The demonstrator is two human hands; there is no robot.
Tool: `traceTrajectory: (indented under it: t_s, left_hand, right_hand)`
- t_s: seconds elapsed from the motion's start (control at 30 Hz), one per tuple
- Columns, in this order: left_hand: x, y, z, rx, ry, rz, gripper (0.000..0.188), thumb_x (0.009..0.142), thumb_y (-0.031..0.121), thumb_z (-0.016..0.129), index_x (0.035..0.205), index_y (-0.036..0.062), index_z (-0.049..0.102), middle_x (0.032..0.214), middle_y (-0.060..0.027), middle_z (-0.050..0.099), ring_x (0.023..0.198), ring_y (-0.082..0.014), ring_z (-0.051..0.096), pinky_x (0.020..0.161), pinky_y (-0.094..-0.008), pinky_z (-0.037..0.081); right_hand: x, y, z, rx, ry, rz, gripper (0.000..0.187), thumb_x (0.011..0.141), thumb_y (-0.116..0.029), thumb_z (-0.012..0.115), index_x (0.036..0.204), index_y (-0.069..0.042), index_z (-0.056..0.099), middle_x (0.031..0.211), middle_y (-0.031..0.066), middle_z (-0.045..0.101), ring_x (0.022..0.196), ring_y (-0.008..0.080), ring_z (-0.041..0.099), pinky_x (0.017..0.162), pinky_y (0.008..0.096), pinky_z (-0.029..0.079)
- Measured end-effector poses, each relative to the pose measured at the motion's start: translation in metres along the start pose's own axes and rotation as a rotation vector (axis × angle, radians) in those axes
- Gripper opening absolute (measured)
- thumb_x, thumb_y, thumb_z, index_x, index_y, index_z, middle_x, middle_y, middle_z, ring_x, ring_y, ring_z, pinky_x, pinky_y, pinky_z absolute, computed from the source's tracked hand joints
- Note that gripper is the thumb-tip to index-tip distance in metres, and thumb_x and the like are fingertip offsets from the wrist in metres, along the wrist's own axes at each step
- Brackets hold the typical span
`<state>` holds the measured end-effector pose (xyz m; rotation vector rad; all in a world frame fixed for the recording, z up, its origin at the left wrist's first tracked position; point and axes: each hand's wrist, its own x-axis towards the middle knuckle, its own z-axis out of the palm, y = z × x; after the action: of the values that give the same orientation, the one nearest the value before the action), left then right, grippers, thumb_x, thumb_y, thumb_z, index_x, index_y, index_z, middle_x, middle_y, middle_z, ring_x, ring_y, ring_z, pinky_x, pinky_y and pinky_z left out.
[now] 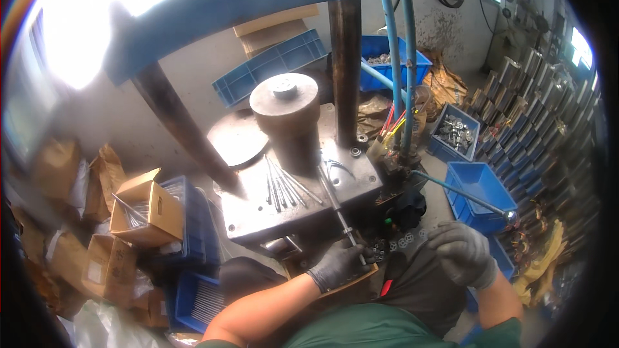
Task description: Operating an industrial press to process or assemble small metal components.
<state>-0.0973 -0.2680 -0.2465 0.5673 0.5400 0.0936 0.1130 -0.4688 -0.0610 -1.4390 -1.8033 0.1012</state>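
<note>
My left hand (339,265), in a dark glove, is closed around the lower part of a long metal rod (335,201). The rod slants up and away over the press table, with a thicker sleeve-like section on it. To the right, my right hand (461,256), in a grey glove, is raised over my lap with its fingers curled together; whatever they pinch is too small to make out. Small metal rings (405,241) lie between my hands. Several thin metal rods (284,187) are spread on the steel press table (248,220), left of the held rod.
A thick round press block (285,100) stands on the table between dark columns (345,71). Left are an open cardboard box (161,212) and a blue bin of rods (196,303). Right are a blue bin (480,193), a lever (461,194) and stacked metal tubes (532,116).
</note>
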Motion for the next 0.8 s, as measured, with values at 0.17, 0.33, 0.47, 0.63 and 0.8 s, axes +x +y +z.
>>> traceTrajectory:
  t_s: [0.17,0.33,0.47,0.63,0.8]
  left_hand:
    - [0.006,0.021,-0.001,-0.014,0.010,0.171,0.037,0.102,0.020,0.070,0.131,0.0012,0.057,0.110,-0.0171,0.070,0.101,-0.0309,0.073,0.087,-0.0437,0.063]
    - [0.013,0.035,-0.008,0.142,0.090,0.222,0.039,0.101,0.017,0.070,0.135,0.0020,0.056,0.110,-0.0123,0.071,0.103,-0.0257,0.072,0.091,-0.0392,0.061]
    - [0.025,0.046,-0.016,0.429,0.189,0.361,0.046,0.095,0.011,0.076,0.136,0.0021,0.057,0.112,-0.0097,0.070,0.104,-0.0225,0.071,0.095,-0.0355,0.058]
    - [0.023,0.050,-0.026,0.535,0.175,0.392,0.058,0.089,0.009,0.083,0.140,0.0026,0.055,0.122,-0.0076,0.066,0.116,-0.0197,0.063,0.103,-0.0353,0.054]
    - [-0.003,0.059,-0.005,0.610,0.125,0.614,0.060,0.091,0.002,0.078,0.145,0.0045,0.050,0.121,-0.0064,0.064,0.113,-0.0191,0.063,0.098,-0.0374,0.057]
  right_hand:
    - [0.009,-0.023,-0.062,-0.549,0.057,-0.060,0.022,0.079,0.001,0.068,0.098,-0.010,0.062,0.097,0.0099,0.068,0.097,0.0345,0.070,0.107,0.0583,0.048]
    - [0.015,-0.013,-0.084,-0.869,-0.126,0.247,0.022,0.074,-0.002,0.073,0.094,-0.006,0.066,0.100,0.0120,0.065,0.100,0.0347,0.063,0.114,0.0565,0.040]
    - [0.016,0.006,-0.082,-0.664,-0.086,0.287,0.024,0.073,-0.005,0.076,0.096,-0.005,0.071,0.100,0.0127,0.068,0.093,0.0356,0.067,0.095,0.0498,0.052]
    - [0.047,0.032,-0.086,-0.682,0.325,-0.150,0.027,0.077,0.008,0.070,0.102,-0.001,0.066,0.106,0.0199,0.068,0.093,0.0413,0.068,0.080,0.0464,0.057]
    - [0.095,0.060,-0.105,-0.702,0.447,-0.154,0.029,0.081,0.002,0.072,0.109,-0.001,0.064,0.109,0.0199,0.067,0.098,0.0413,0.069,0.086,0.0458,0.057]
